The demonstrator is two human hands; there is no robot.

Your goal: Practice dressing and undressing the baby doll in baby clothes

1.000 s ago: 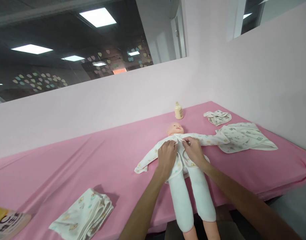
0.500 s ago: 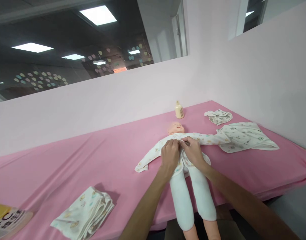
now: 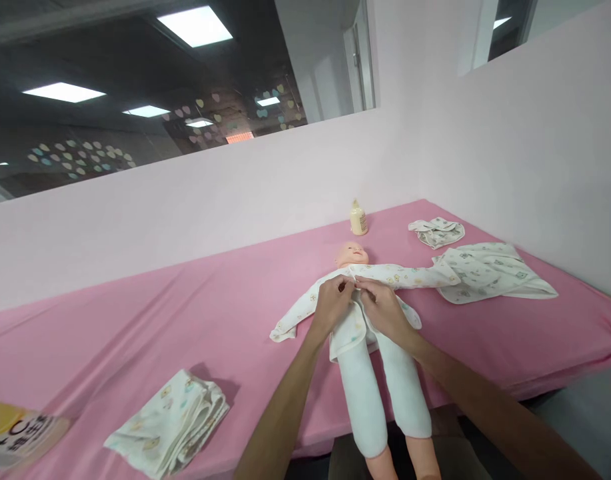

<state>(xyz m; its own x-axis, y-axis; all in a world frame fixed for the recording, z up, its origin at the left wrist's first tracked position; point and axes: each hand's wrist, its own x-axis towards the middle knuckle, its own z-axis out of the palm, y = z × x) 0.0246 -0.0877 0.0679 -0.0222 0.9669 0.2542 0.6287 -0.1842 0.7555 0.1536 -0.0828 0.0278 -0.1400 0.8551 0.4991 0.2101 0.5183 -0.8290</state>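
A baby doll (image 3: 352,254) lies on its back on a pink-covered table (image 3: 225,313), head away from me. It wears a white patterned baby shirt (image 3: 349,330) with long sleeves spread out to both sides. Its white cloth legs (image 3: 361,393) hang toward me over the front edge. Over the chest, my left hand (image 3: 334,300) pinches the shirt's front edge. My right hand (image 3: 382,305) meets it there, fingertips closed on the opposite edge of the same front. The small fastening between the fingertips is too hidden to make out. Below the hands the shirt front hangs apart.
A folded patterned cloth (image 3: 170,423) lies at the front left, near a yellow-capped bottle (image 3: 20,433). Behind the doll stands a cream pump bottle (image 3: 358,219). On the right lie a spread patterned cloth (image 3: 495,273) and a small crumpled one (image 3: 438,231). Walls (image 3: 265,200) bound the table.
Both hands have shifted slightly at the chest, the left turning so its curled fingers show more. The shirt's left lower flap now lies flatter and more visible.
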